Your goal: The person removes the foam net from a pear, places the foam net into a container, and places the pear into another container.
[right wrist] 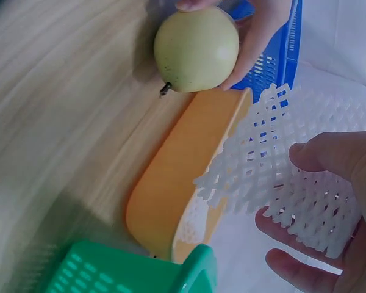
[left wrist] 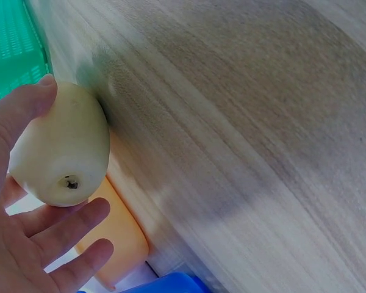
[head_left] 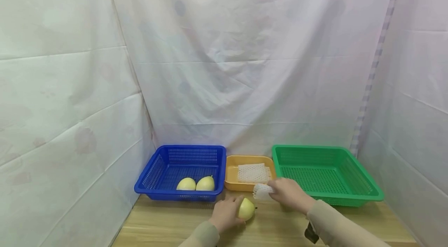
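A pale yellow pear [head_left: 246,209] lies on its side close over the table, its stem pointing right. My left hand [head_left: 226,212] grips it between thumb and fingers; the left wrist view shows the pear's [left wrist: 67,143] blossom end facing the camera. In my right hand [head_left: 288,193] is a white foam net sleeve [head_left: 262,191], pinched by the thumb against the fingers. The right wrist view has the net's [right wrist: 274,159] near end spread wide, a short way from the pear. More foam nets [head_left: 252,173] lie flat in the orange tray [head_left: 231,186] behind the hands.
At the left stands a blue basket [head_left: 147,191] with two pears [head_left: 205,183] near its front wall. A green basket [head_left: 371,192] stands at the right, the orange tray between them. White cloth [head_left: 224,64] hangs behind and at both sides of the wooden table [head_left: 168,219].
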### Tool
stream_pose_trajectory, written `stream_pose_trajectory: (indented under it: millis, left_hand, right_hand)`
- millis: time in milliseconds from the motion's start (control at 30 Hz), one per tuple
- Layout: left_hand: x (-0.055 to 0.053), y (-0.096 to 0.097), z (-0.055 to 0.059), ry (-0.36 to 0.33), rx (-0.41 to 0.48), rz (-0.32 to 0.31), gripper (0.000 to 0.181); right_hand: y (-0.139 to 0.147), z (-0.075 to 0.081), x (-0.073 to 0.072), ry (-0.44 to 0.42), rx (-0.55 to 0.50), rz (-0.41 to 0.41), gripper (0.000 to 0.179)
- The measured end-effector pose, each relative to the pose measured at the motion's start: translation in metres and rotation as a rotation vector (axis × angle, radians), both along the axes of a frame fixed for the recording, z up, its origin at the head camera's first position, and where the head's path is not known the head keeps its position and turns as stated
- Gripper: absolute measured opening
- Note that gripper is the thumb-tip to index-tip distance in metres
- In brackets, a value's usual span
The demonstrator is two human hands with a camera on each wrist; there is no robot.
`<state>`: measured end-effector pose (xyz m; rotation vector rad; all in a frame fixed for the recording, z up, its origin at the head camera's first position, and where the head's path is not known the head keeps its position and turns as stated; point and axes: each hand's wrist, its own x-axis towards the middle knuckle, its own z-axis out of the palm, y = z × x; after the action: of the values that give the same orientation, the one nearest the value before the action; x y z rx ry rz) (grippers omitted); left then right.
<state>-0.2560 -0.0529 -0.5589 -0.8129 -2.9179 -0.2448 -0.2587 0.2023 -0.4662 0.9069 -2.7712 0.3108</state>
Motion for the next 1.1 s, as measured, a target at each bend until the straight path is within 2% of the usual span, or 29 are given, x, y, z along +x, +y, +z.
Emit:
stream_pose_trajectory:
  millis: [200, 533, 733, 967, 1100]
  left_hand:
    - [-0.001, 0.001, -0.001, 0.000, -0.006, 0.008, 0.080]
    - [0.004, 0.001, 0.000, 0.005, 0.014, 0.015, 0.081]
    - [0.003, 0.001, 0.000, -0.004, 0.007, 0.019, 0.081]
    - [0.001, 0.002, -0.001, 0.018, -0.013, 0.018, 0.080]
    - [0.000, 0.002, -0.002, 0.027, -0.019, 0.015, 0.080]
  right_hand:
    - [-0.004, 0.006, -0.004, 0.027, 0.006, -0.009, 0.008]
    - [-0.015, 0.023, -0.015, 0.065, 0.022, -0.013, 0.015]
    - [-0.021, 0.035, -0.026, 0.064, 0.021, -0.030, 0.021]
    - [-0.027, 0.046, -0.044, 0.076, 0.005, -0.055, 0.009]
    - [-0.030, 0.047, -0.054, 0.061, -0.006, -0.075, 0.008]
